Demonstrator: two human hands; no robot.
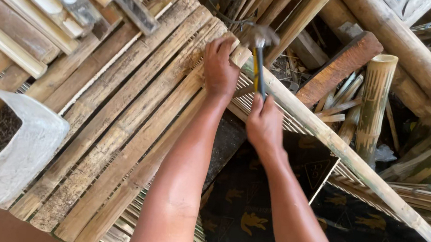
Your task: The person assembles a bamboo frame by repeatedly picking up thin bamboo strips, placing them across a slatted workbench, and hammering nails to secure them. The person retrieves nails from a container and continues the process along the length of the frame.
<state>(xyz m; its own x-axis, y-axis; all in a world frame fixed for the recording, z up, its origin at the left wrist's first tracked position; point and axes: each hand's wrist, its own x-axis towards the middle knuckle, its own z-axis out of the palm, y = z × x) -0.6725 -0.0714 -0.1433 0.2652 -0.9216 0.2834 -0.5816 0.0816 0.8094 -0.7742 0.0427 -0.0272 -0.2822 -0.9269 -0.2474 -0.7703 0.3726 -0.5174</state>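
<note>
A blue-and-yellow-handled metal hammer (pixel 258 63) is gripped by the right hand (pixel 265 124); further off, the flat split-bamboo slat (pixel 177 90) is pressed by the left hand (pixel 220 67). Fingers could be struck, since the blurred hammerhead is held just beside them.
</note>
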